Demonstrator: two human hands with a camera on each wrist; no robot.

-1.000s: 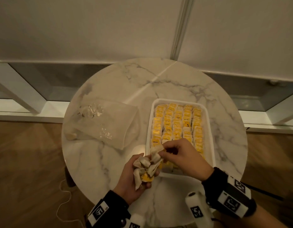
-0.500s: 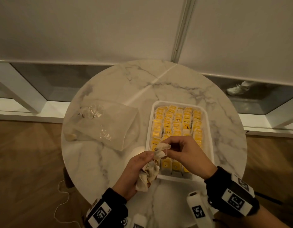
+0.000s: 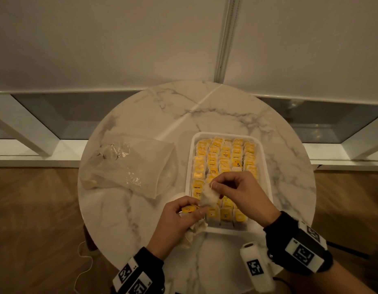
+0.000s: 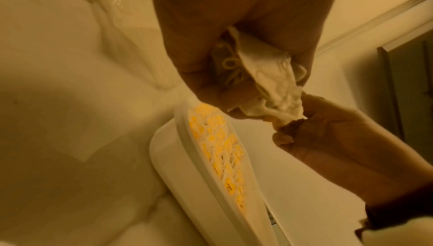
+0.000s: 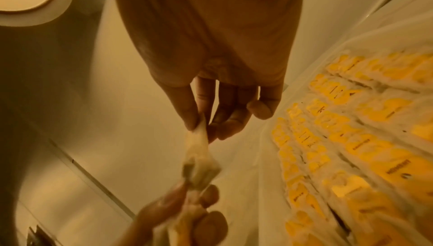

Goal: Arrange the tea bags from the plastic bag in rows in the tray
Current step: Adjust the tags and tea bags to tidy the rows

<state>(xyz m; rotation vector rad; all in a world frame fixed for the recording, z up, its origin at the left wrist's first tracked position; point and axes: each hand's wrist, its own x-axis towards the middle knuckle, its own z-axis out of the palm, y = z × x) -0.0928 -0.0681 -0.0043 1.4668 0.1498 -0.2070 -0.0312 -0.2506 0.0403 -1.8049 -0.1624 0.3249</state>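
Nearest the camera, at about 6 o'clock on the round marble table (image 3: 141, 209), the left hand (image 3: 175, 221) is curled around a small bunch of tea bags (image 3: 194, 231), one yellow tag (image 3: 189, 209) showing between its fingers. Just beyond it, toward 5 o'clock, the right hand (image 3: 241, 194) pinches the top corner of one pale tea bag (image 3: 208, 196) between thumb and forefinger, its other fingers loosely bent; the bag hangs between the two hands over the tray's near left corner. The white plastic tray (image 3: 266, 187) sits at 3 o'clock of the table's middle, packed with yellow-tagged tea bags in rows (image 3: 226, 158). At 9 o'clock, well apart from the tray, the clear plastic bag (image 3: 128, 168) lies flat and crumpled. Farthest off, a white wall (image 3: 120, 39) rises behind the table.
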